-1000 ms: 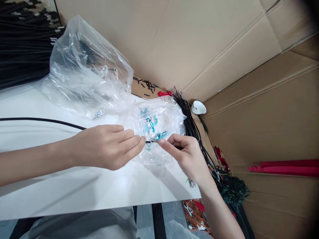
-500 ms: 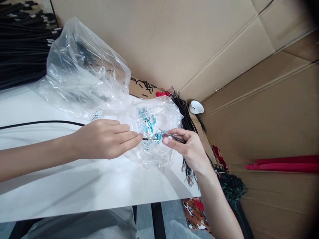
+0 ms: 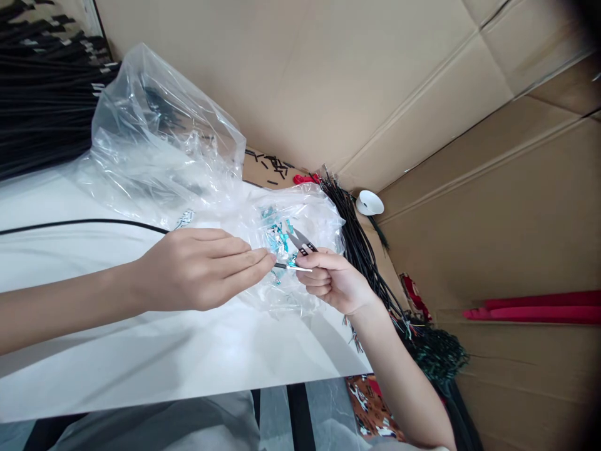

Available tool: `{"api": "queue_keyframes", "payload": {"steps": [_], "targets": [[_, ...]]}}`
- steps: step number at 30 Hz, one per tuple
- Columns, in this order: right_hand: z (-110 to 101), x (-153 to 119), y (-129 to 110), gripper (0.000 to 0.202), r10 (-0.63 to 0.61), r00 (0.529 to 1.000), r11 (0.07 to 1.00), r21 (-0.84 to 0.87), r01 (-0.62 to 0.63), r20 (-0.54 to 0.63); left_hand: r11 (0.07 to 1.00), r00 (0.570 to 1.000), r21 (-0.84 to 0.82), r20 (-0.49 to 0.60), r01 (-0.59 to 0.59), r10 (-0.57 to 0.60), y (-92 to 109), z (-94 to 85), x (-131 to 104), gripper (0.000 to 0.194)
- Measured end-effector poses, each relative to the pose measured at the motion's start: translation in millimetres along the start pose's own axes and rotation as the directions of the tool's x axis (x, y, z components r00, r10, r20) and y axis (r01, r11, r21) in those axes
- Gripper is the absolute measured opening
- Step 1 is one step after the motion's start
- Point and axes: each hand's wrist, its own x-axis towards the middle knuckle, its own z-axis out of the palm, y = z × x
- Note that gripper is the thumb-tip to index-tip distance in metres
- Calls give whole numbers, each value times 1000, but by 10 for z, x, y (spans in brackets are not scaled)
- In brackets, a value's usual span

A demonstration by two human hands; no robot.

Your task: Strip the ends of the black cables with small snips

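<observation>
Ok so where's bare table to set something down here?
Bare white table lies along the near edge, below the left hand. Crowded: plastic bag behind both hands, black cable bundle beyond the right hand, which holds snips.

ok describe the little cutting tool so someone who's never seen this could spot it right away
Start at the white table and the crumpled clear plastic bag lying on it. In front of the bag, the right hand holds small snips, pointed blades sticking up past the fingers. They are dark metal and rigid, unlike the thin black cable pinched in the left hand or the teal bits inside the bag.
</observation>
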Motion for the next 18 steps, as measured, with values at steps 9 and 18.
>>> {"api": "queue_keyframes", "payload": {"steps": [9,18], "targets": [[28,-27,47,43,10,990,984,174,-35,142,995,992,10,-80,100,-98,62,4,-23,27],[116,-90,74,49,-92,994,983,156,100,-59,983,979,-100,-117,157,-169,129,29,-10,32]]}}
